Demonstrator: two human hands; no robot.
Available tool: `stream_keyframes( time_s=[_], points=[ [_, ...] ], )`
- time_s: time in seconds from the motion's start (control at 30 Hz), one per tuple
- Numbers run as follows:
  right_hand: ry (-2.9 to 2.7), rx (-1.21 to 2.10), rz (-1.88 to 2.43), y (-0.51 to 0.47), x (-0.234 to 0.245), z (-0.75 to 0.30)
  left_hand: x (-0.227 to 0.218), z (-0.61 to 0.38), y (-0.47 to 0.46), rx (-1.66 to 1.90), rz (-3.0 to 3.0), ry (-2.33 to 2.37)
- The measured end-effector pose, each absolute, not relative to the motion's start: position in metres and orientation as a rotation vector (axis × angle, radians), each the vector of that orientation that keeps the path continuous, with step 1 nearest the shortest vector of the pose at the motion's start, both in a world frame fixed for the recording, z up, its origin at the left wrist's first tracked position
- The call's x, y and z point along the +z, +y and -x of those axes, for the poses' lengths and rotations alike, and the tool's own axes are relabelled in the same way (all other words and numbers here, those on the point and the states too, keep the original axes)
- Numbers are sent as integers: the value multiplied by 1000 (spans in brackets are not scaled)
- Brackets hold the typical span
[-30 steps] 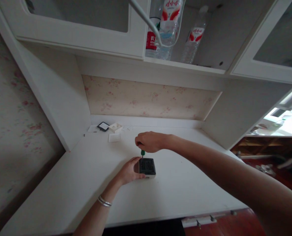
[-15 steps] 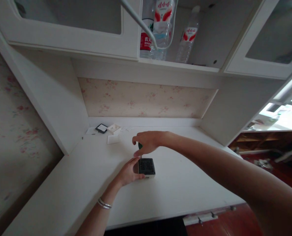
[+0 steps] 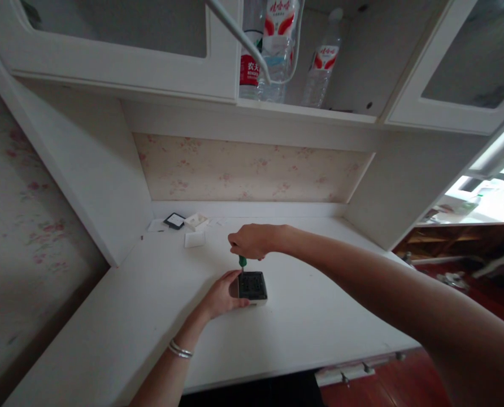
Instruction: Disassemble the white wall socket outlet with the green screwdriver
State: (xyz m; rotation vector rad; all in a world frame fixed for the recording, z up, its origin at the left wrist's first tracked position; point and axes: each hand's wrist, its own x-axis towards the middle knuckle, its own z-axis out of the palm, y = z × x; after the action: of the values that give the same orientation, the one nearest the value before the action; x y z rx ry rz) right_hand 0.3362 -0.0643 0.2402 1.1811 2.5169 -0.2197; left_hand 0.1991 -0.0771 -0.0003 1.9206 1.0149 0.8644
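Bottles [image 3: 278,44] inside overhead cabinet [image 3: 311,111] — right fingers [image 3: 234,239] tight round green screwdriver [image 3: 242,262], left fingers [image 3: 240,303] around black-topped box [image 3: 252,287]

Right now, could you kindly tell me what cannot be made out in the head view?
In the head view:
Screwdriver: its upper handle is hidden by the right hand; its tip is too small to tell what it meets on the box.
Box: partly covered by the left hand.
Middle bottle: its top is cut off by the upper edge.
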Motion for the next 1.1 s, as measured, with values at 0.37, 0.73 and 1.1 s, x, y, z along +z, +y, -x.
stream_keyframes(
  time_s=[0.37,0.73,1.1],
  points=[
    [2580,-310,-1093,-63,240,-335,2,-200,-79,869,-1895,993],
    [2536,-227,-1100,-61,239,-337,3,-199,-79,869,-1943,979],
    [2646,-136,-1030,-61,235,-341,-1,-199,-78,863,-1944,996]
  ],
)
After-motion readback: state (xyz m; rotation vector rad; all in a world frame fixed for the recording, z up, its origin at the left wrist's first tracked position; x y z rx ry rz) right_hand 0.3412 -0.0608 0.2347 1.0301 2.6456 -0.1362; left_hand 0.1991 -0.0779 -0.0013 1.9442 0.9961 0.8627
